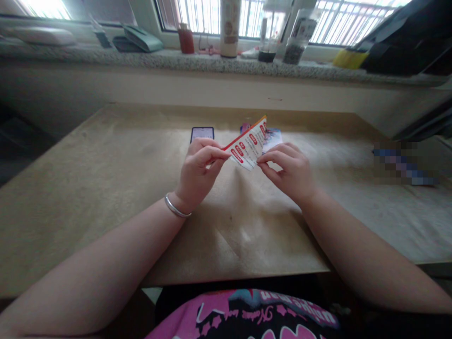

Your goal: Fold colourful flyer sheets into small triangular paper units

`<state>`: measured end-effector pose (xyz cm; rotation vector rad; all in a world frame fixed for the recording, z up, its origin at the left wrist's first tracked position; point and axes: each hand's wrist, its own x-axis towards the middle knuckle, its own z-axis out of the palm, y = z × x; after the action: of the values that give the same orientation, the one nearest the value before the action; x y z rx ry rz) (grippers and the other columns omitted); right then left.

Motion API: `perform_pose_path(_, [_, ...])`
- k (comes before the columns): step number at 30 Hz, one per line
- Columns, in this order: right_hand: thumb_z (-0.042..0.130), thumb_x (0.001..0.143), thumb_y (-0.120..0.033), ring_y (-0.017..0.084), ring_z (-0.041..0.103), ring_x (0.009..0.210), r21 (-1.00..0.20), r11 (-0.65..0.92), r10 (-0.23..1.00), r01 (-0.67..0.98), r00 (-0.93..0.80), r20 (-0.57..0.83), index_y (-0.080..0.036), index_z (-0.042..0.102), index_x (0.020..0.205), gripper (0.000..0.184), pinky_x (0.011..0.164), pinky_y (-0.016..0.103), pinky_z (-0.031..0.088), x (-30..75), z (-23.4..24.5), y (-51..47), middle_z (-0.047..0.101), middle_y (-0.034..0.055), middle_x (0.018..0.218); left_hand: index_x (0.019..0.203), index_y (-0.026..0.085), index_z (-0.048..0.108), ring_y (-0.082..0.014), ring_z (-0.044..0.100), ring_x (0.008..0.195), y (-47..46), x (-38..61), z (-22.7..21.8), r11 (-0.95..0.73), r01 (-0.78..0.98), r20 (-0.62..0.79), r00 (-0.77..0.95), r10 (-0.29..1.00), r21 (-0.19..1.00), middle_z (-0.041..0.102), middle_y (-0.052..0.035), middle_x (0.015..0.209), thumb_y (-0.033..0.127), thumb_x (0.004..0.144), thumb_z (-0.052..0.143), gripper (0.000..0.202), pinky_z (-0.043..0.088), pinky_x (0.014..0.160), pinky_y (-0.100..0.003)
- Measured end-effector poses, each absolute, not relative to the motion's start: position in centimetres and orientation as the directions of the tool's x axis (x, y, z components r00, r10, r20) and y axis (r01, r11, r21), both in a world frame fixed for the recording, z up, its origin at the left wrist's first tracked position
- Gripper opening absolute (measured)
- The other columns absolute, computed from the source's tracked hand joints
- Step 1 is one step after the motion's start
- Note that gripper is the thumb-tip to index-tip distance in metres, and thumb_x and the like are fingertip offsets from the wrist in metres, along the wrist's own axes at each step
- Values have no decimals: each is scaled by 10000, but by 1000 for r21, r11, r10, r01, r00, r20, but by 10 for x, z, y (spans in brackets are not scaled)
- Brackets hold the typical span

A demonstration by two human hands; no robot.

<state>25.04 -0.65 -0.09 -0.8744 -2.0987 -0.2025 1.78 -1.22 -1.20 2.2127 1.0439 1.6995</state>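
A folded white leaflet (249, 145) with red labels and an orange edge is held above the middle of the tan table (106, 188). My left hand (198, 170), with a silver bangle on its wrist, pinches the leaflet's left corner between thumb and fingers. My right hand (289, 170) pinches its lower right edge with curled fingers. Both hands hover just over the tabletop.
A dark phone (202, 133) lies flat behind my left hand. More coloured paper (272, 138) lies behind the leaflet. A blurred blue object (402, 165) rests at the right. Bottles, cups and boxes line the stone windowsill (212, 61) beyond the table.
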Motion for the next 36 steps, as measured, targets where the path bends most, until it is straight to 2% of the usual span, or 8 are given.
perform_pose_path(4, [592, 844, -227, 168, 594, 782, -261, 697, 645, 668, -424, 636, -222, 668, 796, 90, 693, 296, 470, 250, -9, -1, 673, 36, 815, 852, 209, 650, -135, 573, 927, -12, 17, -11, -749, 504, 778, 212, 591, 431, 600, -25, 953, 224, 886, 607, 56, 516, 849, -310])
perform_pose_path(11, [622, 787, -222, 162, 605, 762, -395, 609, 787, 688, -459, 412, -212, 686, 809, 68, 659, 283, 466, 250, -19, 5, 698, 35, 855, 848, 202, 652, -133, 601, 936, -10, 16, -12, -820, 447, 721, 425, 547, 359, 628, -46, 993, 156, 896, 549, 123, 516, 838, -303])
perform_pose_path(15, [611, 794, -268, 141, 583, 690, -474, 571, 816, 670, -405, 412, -195, 640, 793, 78, 620, 270, 454, 249, -20, 4, 675, 25, 818, 837, 206, 653, -134, 604, 959, -11, 18, -12, -844, 423, 698, 493, 520, 331, 635, -42, 997, 104, 877, 526, 168, 512, 867, -310])
perform_pose_path(18, [616, 779, -261, 120, 544, 626, -513, 545, 828, 663, -331, 452, -195, 605, 863, 107, 593, 256, 435, 247, -21, 3, 622, -4, 746, 817, 201, 651, -154, 595, 1003, -13, 18, -11, -852, 424, 686, 522, 507, 307, 634, -50, 1037, 76, 849, 522, 182, 497, 903, -340])
perform_pose_path(22, [599, 778, -222, 116, 521, 619, -488, 552, 816, 676, -317, 484, -210, 593, 1093, 316, 593, 250, 420, 247, -18, 1, 581, -17, 736, 765, 186, 616, -174, 591, 1004, -15, 19, -10, -827, 453, 647, 527, 551, 335, 634, -65, 1057, 113, 854, 513, 154, 488, 901, -357])
perform_pose_path(26, [590, 788, -218, 123, 522, 653, -393, 607, 776, 690, -410, 479, -203, 675, 897, 139, 613, 251, 415, 251, -11, 0, 572, 3, 730, 895, 179, 583, -178, 601, 981, -15, 20, -10, -799, 479, 619, 517, 591, 364, 652, -70, 1032, 147, 855, 512, 87, 487, 871, -339])
perform_pose_path(31, [612, 785, -219, 116, 537, 633, -338, 626, 768, 703, -480, 424, -207, 707, 816, 100, 602, 242, 410, 263, -3, 1, 623, 14, 738, 1148, 192, 584, -209, 622, 956, -14, 20, -14, -743, 604, 479, 582, 658, 287, 678, -75, 1065, 281, 834, 616, 328, 457, 845, -349])
perform_pose_path(36, [605, 776, -185, 113, 565, 651, -336, 671, 741, 661, -602, 296, -213, 722, 834, 134, 625, 235, 428, 276, 1, 5, 664, 14, 775, 1106, 253, 640, -201, 623, 983, -12, 19, -18, -762, 627, 416, 657, 629, 162, 705, -28, 1066, 236, 819, 634, 287, 393, 904, -355])
